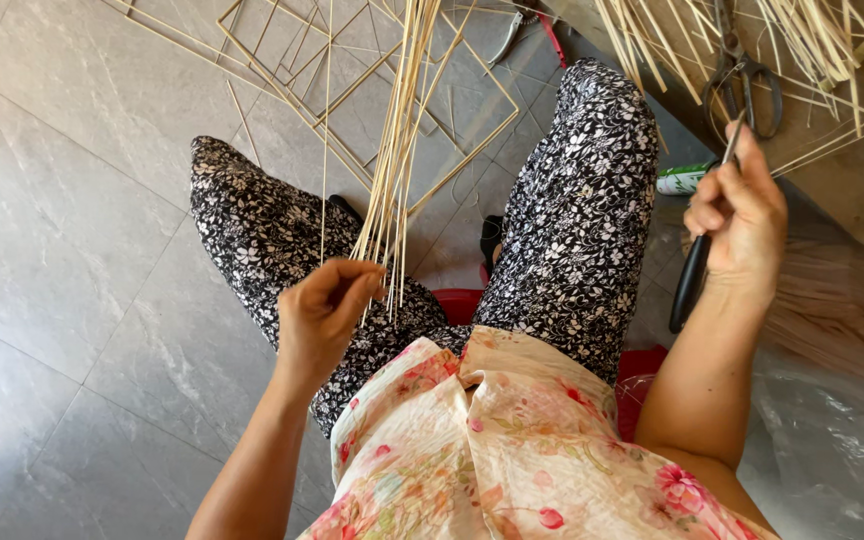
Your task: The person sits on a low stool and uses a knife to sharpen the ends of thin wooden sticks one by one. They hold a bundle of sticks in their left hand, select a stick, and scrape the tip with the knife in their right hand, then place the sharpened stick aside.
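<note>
While seated over a grey tiled floor [72, 200], a person looks down at both bare hands, with knees in black-and-white floral trousers [572, 220] and a pale flowered top [472, 450] filling the lower middle of the view.

The left hand [324, 310] is partly closed, fingers curled inward toward the thumb, pinching the lower ends of a bundle of thin pale straw sticks [397, 150]. The bundle rises from the fingertips up and away between the knees, fanning slightly near the hand and running out past the top edge of the view.

The right hand [742, 215] is raised off to the right side, closed in a loose fist around a knife with a dark handle [694, 275]. The handle hangs down below the palm, and a slim grey blade pokes up above the knuckles. This hand is well apart from the bundle.

On the floor beyond the knees lie square frames made of the same pale sticks [352, 70]. To the upper right, a wooden board [852, 180] carries loose sticks and a pair of metal scissors [747, 75]. A small green-and-white tube [680, 180] lies beside the right knee. A red seat [642, 365] shows beneath the legs.
</note>
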